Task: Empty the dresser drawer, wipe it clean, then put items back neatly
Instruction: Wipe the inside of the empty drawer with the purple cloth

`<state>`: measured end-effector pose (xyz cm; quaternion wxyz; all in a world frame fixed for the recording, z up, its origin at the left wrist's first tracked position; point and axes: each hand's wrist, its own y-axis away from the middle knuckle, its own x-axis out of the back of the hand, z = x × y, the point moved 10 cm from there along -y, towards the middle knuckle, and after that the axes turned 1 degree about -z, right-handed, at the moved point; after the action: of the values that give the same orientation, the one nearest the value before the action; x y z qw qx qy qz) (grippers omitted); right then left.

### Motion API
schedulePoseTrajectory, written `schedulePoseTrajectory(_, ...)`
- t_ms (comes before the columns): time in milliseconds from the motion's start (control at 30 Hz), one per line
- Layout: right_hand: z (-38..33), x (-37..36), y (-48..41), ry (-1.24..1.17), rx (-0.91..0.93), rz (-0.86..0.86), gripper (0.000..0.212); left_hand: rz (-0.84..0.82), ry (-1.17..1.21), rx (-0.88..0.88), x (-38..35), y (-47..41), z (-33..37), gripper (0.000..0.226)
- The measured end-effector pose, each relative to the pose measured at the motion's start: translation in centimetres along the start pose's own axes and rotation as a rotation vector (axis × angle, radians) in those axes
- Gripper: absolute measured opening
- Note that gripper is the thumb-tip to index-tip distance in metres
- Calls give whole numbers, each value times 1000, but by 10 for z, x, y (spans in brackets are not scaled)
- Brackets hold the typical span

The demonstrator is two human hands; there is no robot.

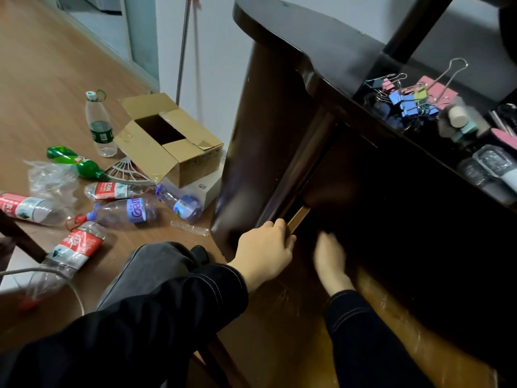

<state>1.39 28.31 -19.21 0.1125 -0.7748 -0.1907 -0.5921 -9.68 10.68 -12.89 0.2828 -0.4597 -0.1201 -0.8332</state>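
Two hands in black sleeves at a dark wooden dresser [268, 135]. Left hand [267, 253] curled over the corner edge of the drawer [298, 217], fingers pressed together and hooked on its pale wooden rim. Right hand [330, 254] reaching into the dark opening just beside it, blurred; fingers pointing inward, spread or closed impossible to tell, nothing visibly held.

Drawer low on the dresser front, open only a little at the left hand: a thin tan edge showing, interior black and unreadable, contents hidden. Dresser sides glossy, dark brown, scuffed near the bottom right.

On the dresser top, one heap of binder clips [411, 98], blue, pink, green and black, too tangled to count. Near it, small pastel cylinders [460, 121] and several clear-wrapped packets [489, 166] at the right edge.

On the wooden floor [50, 79] to the left: one open cardboard box [167, 141] resting on a flat white box [207, 189]; about seven plastic bottles, one upright with a green label [100, 127], one green bottle [75, 162] lying down, the rest clear and lying on their sides close together. One white fan-shaped piece [126, 170] between the green bottle and the box. One metal pole [183, 49] leaning at the wall.

Bare floor wide open beyond the bottles; narrow gap between dresser corner and bent knee [156, 264].
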Motion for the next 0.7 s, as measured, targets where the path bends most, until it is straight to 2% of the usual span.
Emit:
schedulePoseTrajectory(100, -16, -24, 28, 94, 215, -107, 46, 4, 7, -1, -2, 0, -1, 33)
schedulePoseTrajectory(167, -19, -30, 44, 177, 363, -153, 44, 7, 8, -6, -2, -1, -2, 31)
schedulePoseTrajectory(267, -4, -11, 16, 283, 285, -103, 44, 1, -9, -8, -2, -2, -1, 31)
schedulePoseTrajectory(367, -7, 1, -4, 215, 170, -80, 45, 1, -14, -8, -1, -1, 0, 30)
schedulePoseTrajectory(500, -17, -8, 27, 241, 242, -59, 31, 20, 1, -11, -1, -1, -1, 28)
schedulePoseTrajectory(700, -2, -17, 57, 304, 415, -32, 61, 18, 0, -17, -3, -3, -2, 27)
